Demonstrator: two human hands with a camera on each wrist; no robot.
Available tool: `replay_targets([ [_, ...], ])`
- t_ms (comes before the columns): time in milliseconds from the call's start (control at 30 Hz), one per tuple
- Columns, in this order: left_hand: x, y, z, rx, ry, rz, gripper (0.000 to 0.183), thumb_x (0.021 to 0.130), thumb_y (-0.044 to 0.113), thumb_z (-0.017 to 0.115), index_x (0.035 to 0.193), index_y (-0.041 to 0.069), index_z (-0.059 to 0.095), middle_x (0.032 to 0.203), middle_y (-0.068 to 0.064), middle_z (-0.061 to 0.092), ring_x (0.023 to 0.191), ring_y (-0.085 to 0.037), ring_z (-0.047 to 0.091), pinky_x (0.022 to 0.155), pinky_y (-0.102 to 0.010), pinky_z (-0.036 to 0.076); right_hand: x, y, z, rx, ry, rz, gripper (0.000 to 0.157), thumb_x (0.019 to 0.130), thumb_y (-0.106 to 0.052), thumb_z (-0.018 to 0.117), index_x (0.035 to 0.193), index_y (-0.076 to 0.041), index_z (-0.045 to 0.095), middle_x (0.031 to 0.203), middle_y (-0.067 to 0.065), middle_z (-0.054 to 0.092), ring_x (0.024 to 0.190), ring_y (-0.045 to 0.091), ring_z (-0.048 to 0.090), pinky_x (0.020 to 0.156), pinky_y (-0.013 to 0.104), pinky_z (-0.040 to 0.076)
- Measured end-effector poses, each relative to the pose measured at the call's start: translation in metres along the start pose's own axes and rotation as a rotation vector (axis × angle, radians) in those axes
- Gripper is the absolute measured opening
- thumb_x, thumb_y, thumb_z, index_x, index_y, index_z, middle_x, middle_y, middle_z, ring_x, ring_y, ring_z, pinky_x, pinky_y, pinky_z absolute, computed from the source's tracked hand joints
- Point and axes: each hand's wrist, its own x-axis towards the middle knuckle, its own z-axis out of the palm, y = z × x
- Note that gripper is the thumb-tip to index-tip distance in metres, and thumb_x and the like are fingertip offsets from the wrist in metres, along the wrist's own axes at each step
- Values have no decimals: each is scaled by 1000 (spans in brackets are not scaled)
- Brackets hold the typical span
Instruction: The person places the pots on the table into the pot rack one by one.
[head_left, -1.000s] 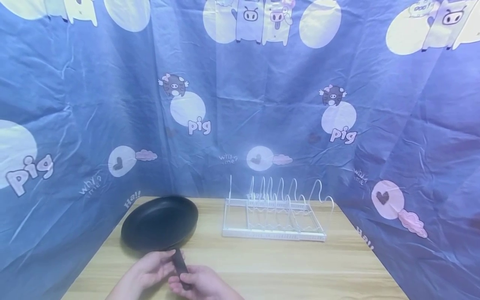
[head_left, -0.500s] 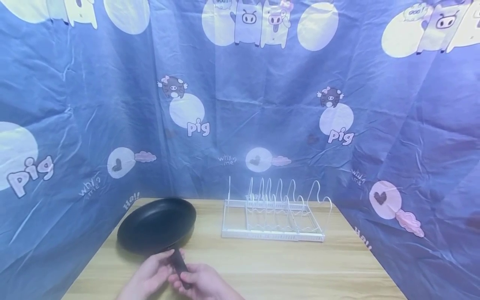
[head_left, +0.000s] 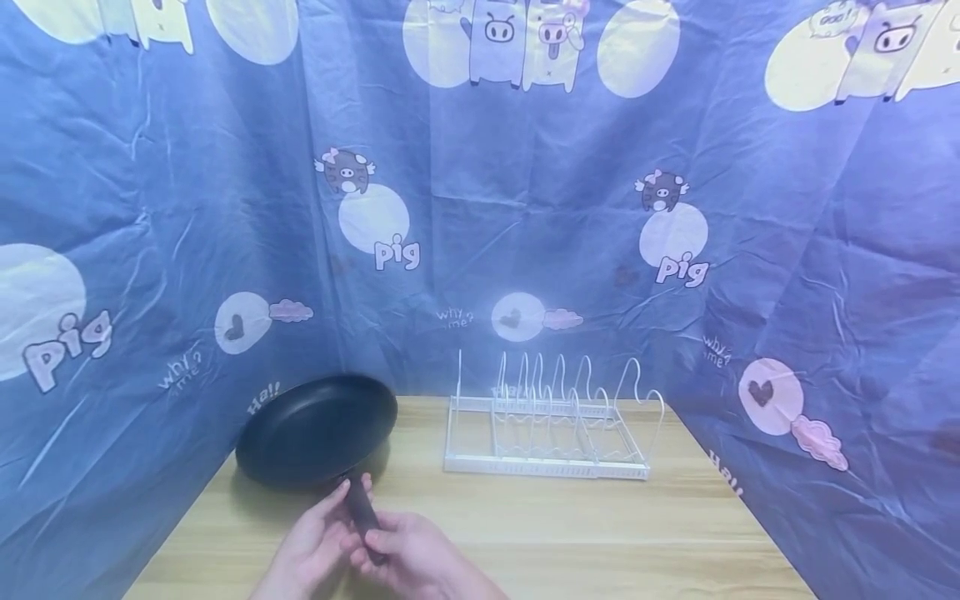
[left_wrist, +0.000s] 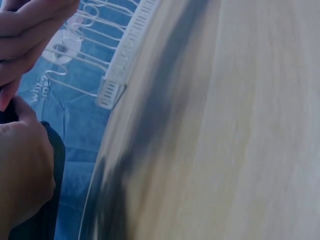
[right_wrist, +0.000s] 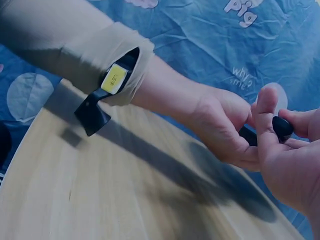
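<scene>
A black frying pan [head_left: 315,429], tilted with its inside showing, is held above the left part of the table in the head view. Its handle [head_left: 362,510] points back toward the person. My left hand [head_left: 313,542] grips the handle close to the pan body, thumb on top. Farther down, my right hand [head_left: 416,548] pinches the handle's end between thumb and fingers. In the right wrist view the rounded handle tip [right_wrist: 283,128] pokes out of the right hand [right_wrist: 295,167]. The left wrist view shows only the dark edge of the pan [left_wrist: 52,185] behind the left hand [left_wrist: 25,165].
A white wire pan rack [head_left: 547,468] with several upright loops stands toward the back right of the wooden table [head_left: 600,533]. Blue printed cloth [head_left: 510,242] hangs around the back and sides. A black mount [right_wrist: 92,112] is strapped on the left forearm.
Both hands have raised the frying pan slightly, its far rim higher against the cloth. The hands have shifted a little up and to the right. The rack stays in place.
</scene>
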Motion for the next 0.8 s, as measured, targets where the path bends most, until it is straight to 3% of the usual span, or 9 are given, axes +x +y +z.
replay_targets([
  [167, 2, -3, 7, -19, -55, 4, 55, 121, 29, 21, 132, 9, 71, 132, 0, 77, 127, -12, 70, 120, -21, 51, -6, -9, 1, -10, -41, -4, 45, 109, -3, 55, 148, 18, 50, 101, -6, 81, 90, 1, 74, 90, 16, 63],
  [433, 6, -4, 23, 72, -35, 3, 52, 121, 25, 21, 131, 11, 71, 132, 3, 76, 124, -10, 70, 116, -21, 53, -15, -23, -4, -122, -85, -6, 46, 108, -5, 57, 148, 17, 50, 103, -10, 81, 93, 0, 74, 92, 18, 62],
  [633, 6, -8, 29, 169, 9, 24, 46, 120, 18, 25, 129, 14, 70, 130, 6, 76, 124, -8, 69, 117, -21, 51, -25, -33, -2, -221, -72, -1, 45, 105, -1, 60, 147, 12, 55, 109, 5, 81, 91, 6, 75, 86, 20, 65],
  [733, 6, -10, 28, 188, 22, 40, 44, 120, 15, 26, 130, 12, 68, 130, 5, 75, 127, -8, 68, 120, -21, 49, -30, -37, 0, -338, -27, 3, 47, 102, 1, 65, 148, 4, 59, 111, 16, 82, 86, 9, 76, 84, 23, 67],
  [800, 7, -13, 27, 229, 29, 49, 42, 120, 14, 26, 130, 13, 67, 130, 5, 75, 126, -7, 68, 120, -21, 50, -33, -40, 1, -441, 15, 6, 42, 99, 1, 69, 140, 1, 66, 104, 17, 82, 80, 11, 76, 80, 26, 68],
])
